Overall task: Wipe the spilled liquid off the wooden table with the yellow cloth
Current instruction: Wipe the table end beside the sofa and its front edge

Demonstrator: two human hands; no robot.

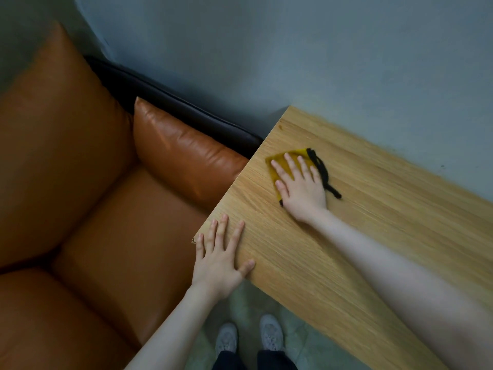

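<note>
I see my right hand (pixel 302 188) lying flat on the small yellow cloth with black edging (pixel 290 158), its fingers (pixel 289 162) straight and spread wide, pressing the cloth against the light wooden bench (pixel 386 209). The cloth sits near the far left end of the bench top, and a black loop of its edging shows beside the little finger. My left hand (pixel 221 260) rests on the near left corner of the bench, fingers also straight and apart, holding nothing. The spilled liquid I cannot make out on the wood (the grain is too blurred). Left of the bench stands an orange-brown leather sofa (pixel 93 182); grey shoes (pixel 250 337) show on the floor below.
</note>
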